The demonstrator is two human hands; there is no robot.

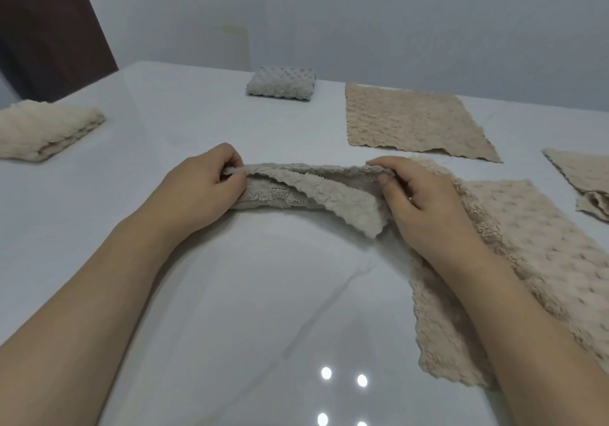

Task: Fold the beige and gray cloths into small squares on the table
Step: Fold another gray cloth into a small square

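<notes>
Beige cloth [316, 191] stretched between both hands, partly folded, layers doubled, lower flap drooping toward right hand. Left hand [201, 188] closed, pinching cloth's left end w/ thumb + fingers. Right hand [418, 201] closed on right end, thumb under edge. Cloth low over counter [184, 122]. Under right forearm: flat beige cloth [527, 260]. Beyond right hand: another flat beige one [415, 122]. Beyond hands, far: folded gray cloth [281, 84]. Left of left hand, well apart: folded beige cloth [46, 132].

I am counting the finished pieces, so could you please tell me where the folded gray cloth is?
The folded gray cloth sits at the table's far edge, centre-left in the head view, just left of a flat beige cloth.
</notes>
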